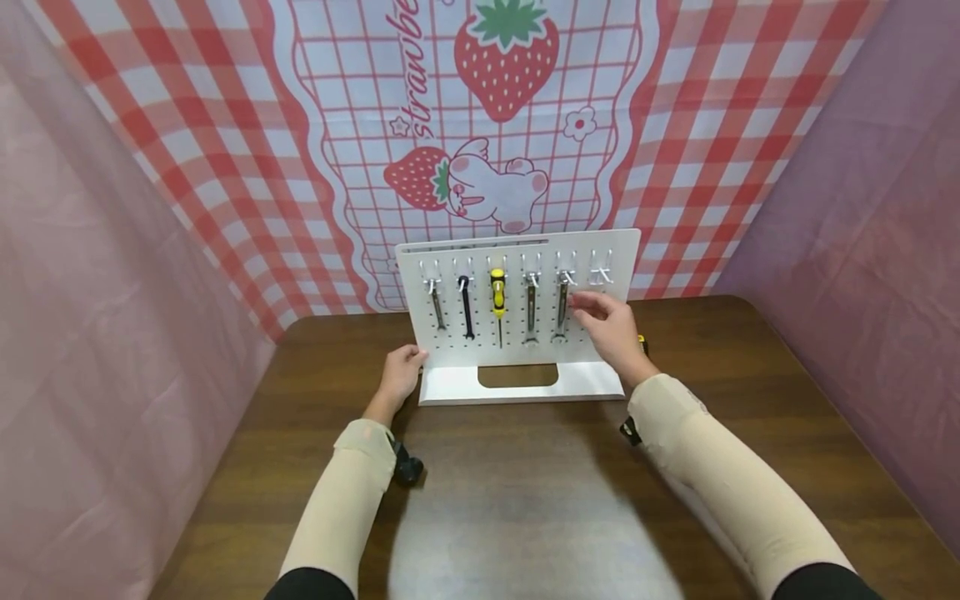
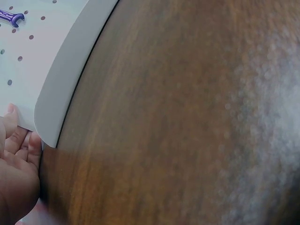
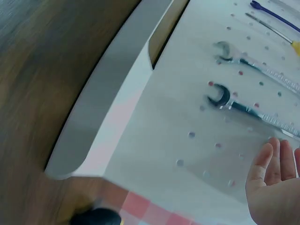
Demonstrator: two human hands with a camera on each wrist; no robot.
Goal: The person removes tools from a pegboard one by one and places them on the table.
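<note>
A white pegboard (image 1: 450, 383) stands upright on its base. My left hand (image 1: 401, 372) grips its left edge, thumb on the front and fingers behind, as the left wrist view shows. On hooks hang a small silver wrench (image 1: 437, 308), a dark purple wrench (image 1: 467, 310), a yellow-handled screwdriver (image 1: 498, 292) and two larger silver wrenches, the middle one (image 1: 531, 310) and the right one (image 1: 562, 308). Beside the right wrench is my right hand (image 1: 611, 329), its fingers loosely extended near the shaft and holding nothing.
Another hook (image 1: 601, 273) is at the board's upper right. A black and yellow object (image 1: 642, 342) shows partly behind the board's right edge. The brown wooden table (image 1: 510, 500) lies in front. A strawberry-print checked cloth (image 1: 480, 100) hangs behind, with pink cloth at both sides.
</note>
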